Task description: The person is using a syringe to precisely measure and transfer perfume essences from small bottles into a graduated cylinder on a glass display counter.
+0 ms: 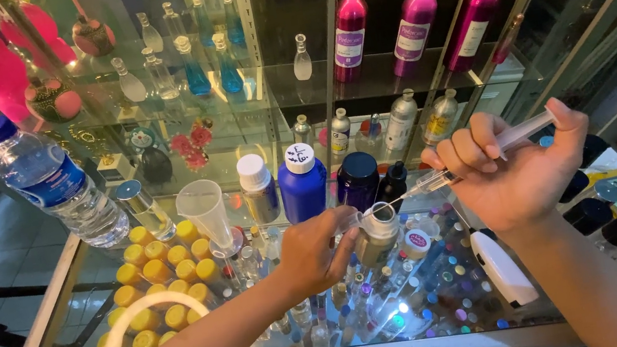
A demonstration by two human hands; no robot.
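Two hands work above a glass tabletop (43, 323), the left hand (313, 251) gripping a small bottle (377, 230) while the right hand (510, 166) clasps a syringe (479, 155) at its mouth, where a slight wobble could spill liquid onto nearby vials.

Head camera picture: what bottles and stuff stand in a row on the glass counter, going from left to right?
Water bottle → small silver-capped bottle → clear funnel → white-capped silver bottle → blue bottle with white cap → dark blue bottle.
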